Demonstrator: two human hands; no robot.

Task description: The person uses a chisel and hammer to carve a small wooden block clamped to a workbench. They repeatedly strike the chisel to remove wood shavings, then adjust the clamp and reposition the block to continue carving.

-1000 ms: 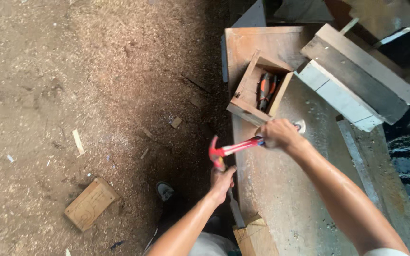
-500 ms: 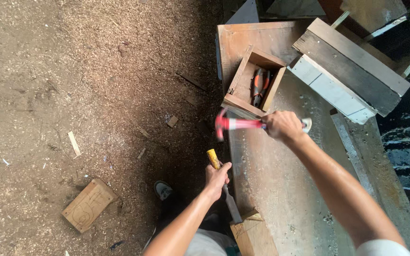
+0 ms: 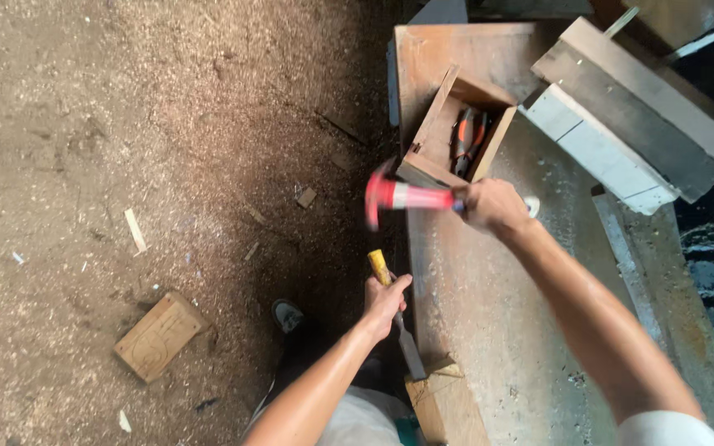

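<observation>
Open wooden box (image 3: pixel 444 124), square-sided, is sitting on the worn workbench (image 3: pixel 530 330) and holding red-and-black handled pliers (image 3: pixel 466 136). Right hand (image 3: pixel 493 206) is gripping a red hammer (image 3: pixel 398 196), raised beside the box. Left hand (image 3: pixel 386 301) is closing around a yellow-handled chisel (image 3: pixel 394 310), its dark steel blade meeting a pale wood block (image 3: pixel 448 405) at the bench edge. Painted planks (image 3: pixel 630 124) are lying stacked upper right. Flat wood offcut (image 3: pixel 161 334) is resting on sawdust-covered ground (image 3: pixel 126 124).

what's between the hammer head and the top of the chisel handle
Nothing solid: in the head view the hammer hangs above the chisel, with only sawdust floor behind the gap.
</observation>
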